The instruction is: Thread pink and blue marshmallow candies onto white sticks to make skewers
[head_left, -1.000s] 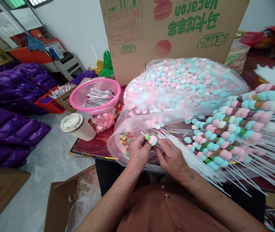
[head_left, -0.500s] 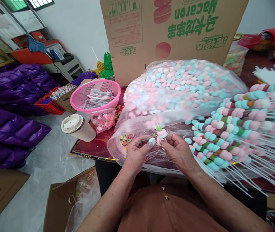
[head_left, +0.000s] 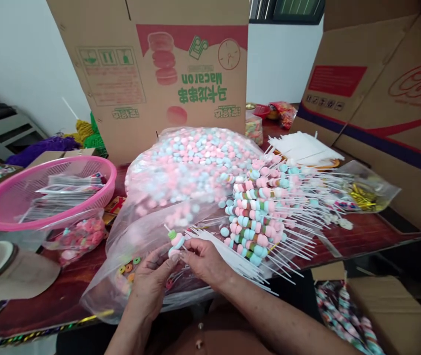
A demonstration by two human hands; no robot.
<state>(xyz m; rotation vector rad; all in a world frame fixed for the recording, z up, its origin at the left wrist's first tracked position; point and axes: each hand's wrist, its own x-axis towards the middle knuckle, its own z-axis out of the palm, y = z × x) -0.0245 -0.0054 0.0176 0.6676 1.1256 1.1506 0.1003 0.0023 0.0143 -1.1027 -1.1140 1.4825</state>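
My left hand (head_left: 150, 280) and my right hand (head_left: 205, 260) meet at the table's near edge, both pinched on one thin white stick (head_left: 169, 232). The stick carries a green ring and a pink-and-white marshmallow near its tip. A pale candy piece sits between my left thumb and finger at the stick's lower end. Behind my hands lies a large clear bag of pink and blue marshmallows (head_left: 192, 162). Right of my hands is a pile of filled skewers (head_left: 265, 207), and under my right hand lie bare white sticks (head_left: 232, 256).
A pink basket (head_left: 44, 195) with packets stands at the left, a small bag of ring candies (head_left: 77, 236) below it and a lidded cup (head_left: 7, 268) lying near. Cardboard boxes (head_left: 166, 64) wall the back and right. More white sticks (head_left: 302, 148) lie at the back right.
The camera has swung right, so the basket and cup sit further left. My hands stay together on the stick; the pale piece in my left fingers has moved up to the stick.
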